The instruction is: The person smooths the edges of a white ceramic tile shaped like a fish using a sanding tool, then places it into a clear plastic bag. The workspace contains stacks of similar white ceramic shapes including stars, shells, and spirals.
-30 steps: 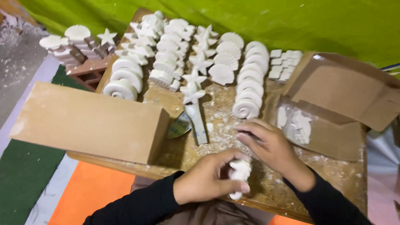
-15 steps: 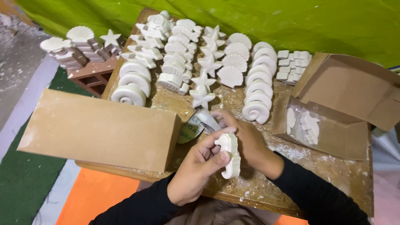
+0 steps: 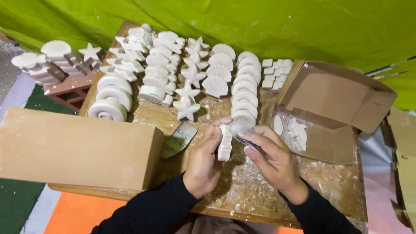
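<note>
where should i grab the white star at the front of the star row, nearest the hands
Pinch the white star across two opposite arms, coming straight down from above. It lies flat on the board; neighbouring pieces crowd behind and right, while its near and left sides look open.

My left hand (image 3: 203,162) covers the back of the cast (image 3: 225,142). The tool (image 3: 250,144) under my right hand (image 3: 271,161) is too blurred to identify. The box (image 3: 69,147) runs off the left edge, hiding the label's (image 3: 178,139) corner.
</note>
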